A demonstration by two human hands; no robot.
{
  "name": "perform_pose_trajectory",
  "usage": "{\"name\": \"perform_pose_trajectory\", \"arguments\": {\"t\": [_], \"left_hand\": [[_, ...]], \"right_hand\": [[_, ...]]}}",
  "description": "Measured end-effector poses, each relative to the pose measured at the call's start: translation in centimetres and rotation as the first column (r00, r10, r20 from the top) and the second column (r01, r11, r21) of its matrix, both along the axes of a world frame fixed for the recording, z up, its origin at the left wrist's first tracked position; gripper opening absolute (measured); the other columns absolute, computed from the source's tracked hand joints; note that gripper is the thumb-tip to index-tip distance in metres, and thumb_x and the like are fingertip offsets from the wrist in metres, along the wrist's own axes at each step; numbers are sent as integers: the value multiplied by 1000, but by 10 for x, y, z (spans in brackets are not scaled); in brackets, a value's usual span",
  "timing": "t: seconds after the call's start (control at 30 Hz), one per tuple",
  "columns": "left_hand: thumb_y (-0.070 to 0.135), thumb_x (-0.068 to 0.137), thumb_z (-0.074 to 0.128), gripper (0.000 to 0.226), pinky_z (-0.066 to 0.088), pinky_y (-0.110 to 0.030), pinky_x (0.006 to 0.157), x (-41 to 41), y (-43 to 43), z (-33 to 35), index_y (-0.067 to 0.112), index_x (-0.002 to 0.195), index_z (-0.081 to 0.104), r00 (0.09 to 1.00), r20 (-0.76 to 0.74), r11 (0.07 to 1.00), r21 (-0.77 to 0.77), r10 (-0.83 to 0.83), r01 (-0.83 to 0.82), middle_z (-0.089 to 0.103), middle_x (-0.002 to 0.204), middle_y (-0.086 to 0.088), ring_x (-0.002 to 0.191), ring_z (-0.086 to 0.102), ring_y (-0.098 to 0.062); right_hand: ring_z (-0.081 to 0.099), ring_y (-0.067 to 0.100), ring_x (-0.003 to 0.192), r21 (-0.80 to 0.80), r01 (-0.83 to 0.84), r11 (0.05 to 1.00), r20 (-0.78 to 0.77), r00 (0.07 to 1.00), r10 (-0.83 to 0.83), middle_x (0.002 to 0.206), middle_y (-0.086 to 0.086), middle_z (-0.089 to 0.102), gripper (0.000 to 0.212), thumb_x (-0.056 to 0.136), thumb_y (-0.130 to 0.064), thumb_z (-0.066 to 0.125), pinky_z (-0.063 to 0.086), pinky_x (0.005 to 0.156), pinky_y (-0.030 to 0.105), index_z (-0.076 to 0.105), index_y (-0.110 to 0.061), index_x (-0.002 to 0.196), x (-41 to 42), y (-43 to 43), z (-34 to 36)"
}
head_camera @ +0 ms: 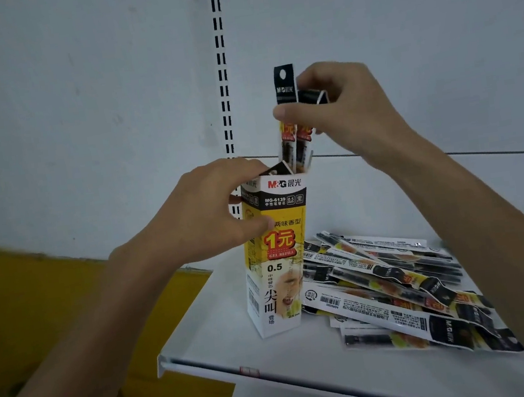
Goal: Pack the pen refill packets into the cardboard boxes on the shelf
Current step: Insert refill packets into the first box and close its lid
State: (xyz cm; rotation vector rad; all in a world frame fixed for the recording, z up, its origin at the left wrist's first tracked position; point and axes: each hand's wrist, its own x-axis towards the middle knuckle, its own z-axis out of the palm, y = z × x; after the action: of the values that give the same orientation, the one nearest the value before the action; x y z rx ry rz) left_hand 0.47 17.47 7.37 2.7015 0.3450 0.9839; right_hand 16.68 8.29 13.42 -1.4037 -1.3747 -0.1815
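A tall yellow, white and black cardboard box (276, 262) stands upright on the white shelf (237, 326), its top open. My left hand (203, 215) grips the box near its upper left edge. My right hand (338, 106) pinches a few pen refill packets (285, 90) by their black header ends. Those packets hang upright with their lower ends inside the box's open top. A loose pile of several more refill packets (393, 284) lies flat on the shelf to the right of the box.
The shelf's front edge (276, 378) runs diagonally below the box. A slotted white upright (221, 55) rises on the back wall behind it. A yellow panel (51, 290) lies to the lower left, beyond the shelf's left end.
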Motion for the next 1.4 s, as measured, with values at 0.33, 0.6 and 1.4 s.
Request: {"name": "perform_pose_trajectory", "arguments": {"t": [0.33,0.6,1.4], "left_hand": [[28,70,76,51,51,-30,84,-2,-1,0,27,117,57,1000,-1,1000,-24,12,-12,60,110,12,100,54,-8],[27,69,75,53,51,-33,86,-4,-3,1,24,119,56,1000,0,999,-32,22,-22,61,114,9,102,54,-10],[28,61,81,77,50,-19,77,-3,-2,-6,55,111,29,991,135,997,-67,-17,26,44,119,8,106,46,1]], "right_hand": [[54,4,64,-343,-131,930,-115,989,97,70,-8,64,13,76,-28,72,38,61,17,67,-19,84,-2,-5,-21],[69,13,77,-36,-381,924,-492,811,315,80,0,71,45,70,-20,72,54,76,30,55,-6,109,-5,-9,-18],[60,37,94,-319,-27,947,227,968,104,106,27,63,85,81,-58,20,40,62,21,60,14,102,-20,-16,-43]]}}
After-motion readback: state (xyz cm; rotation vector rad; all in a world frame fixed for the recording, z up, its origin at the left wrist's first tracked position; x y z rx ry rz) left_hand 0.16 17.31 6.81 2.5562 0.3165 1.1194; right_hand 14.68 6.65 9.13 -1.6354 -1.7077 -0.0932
